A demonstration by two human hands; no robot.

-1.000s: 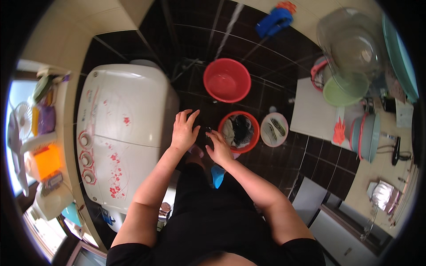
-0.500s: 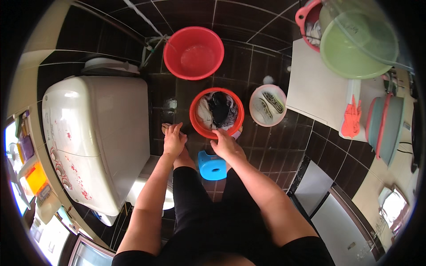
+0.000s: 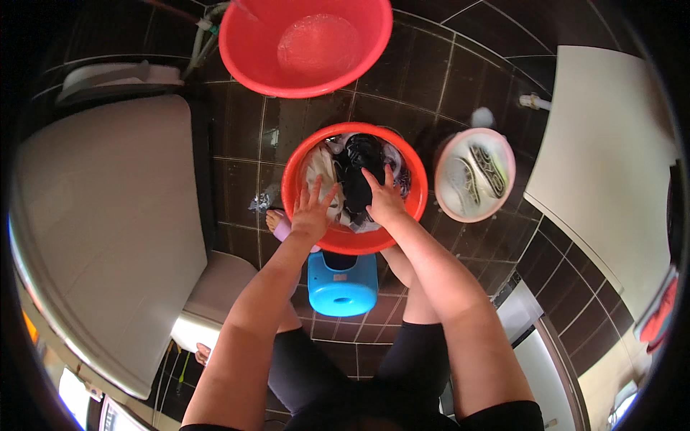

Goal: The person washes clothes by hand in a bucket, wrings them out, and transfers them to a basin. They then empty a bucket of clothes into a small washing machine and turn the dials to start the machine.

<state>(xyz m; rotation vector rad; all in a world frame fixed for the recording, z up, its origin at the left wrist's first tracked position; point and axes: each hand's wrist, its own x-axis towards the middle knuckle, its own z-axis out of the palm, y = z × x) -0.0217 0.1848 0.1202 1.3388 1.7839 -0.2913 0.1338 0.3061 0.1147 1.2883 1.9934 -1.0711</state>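
An orange-red basin (image 3: 290, 188) stands on the tiled floor in front of me, filled with laundry. Inside it a cream-white cloth (image 3: 319, 172) lies on the left, a black garment (image 3: 353, 183) in the middle, and patterned cloth at the right. My left hand (image 3: 312, 217), fingers spread, is over the basin's near left side by the cream cloth. Reaching over the near right rim, my right hand (image 3: 387, 202) has its fingers apart above the black garment. Whether the fingertips touch the cloth I cannot tell. Just below the basin sits a blue plastic stool (image 3: 343, 298).
A larger red basin (image 3: 305, 92) holding water stands beyond. To the right, a pale pink-rimmed basin (image 3: 443, 154) contains a pair of shoes (image 3: 489, 171) in suds. A white appliance (image 3: 108, 215) flanks me on the left, and a white surface (image 3: 611, 144) on the right.
I have bent lower, so everything looks closer. My left hand has moved right from beside the basin to over it. My right hand has gone from the near rim to above the clothes.
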